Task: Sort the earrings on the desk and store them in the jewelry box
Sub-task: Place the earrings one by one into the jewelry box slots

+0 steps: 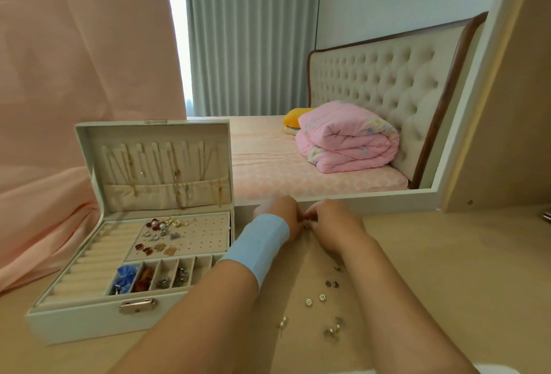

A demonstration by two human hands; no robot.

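Loose earrings (322, 297) lie on the desk (447, 269) on the near side of the right hand (331, 224), close by its arm. I'd worry that dragging the arm back carelessly sweeps them off the near edge. Both hands are curled, the left hand (280, 214) meeting the right at the fingertips; whether they pinch an earring, I can't tell. The jewelry box (89, 318) stands open just left of the left wrist, easily knocked. Right of the hands is bare desk; just beyond them the mirror (357, 199) frame blocks the way.

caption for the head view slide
Left hand and right hand pinch an earring beside the open jewelry box, loose earrings nearby
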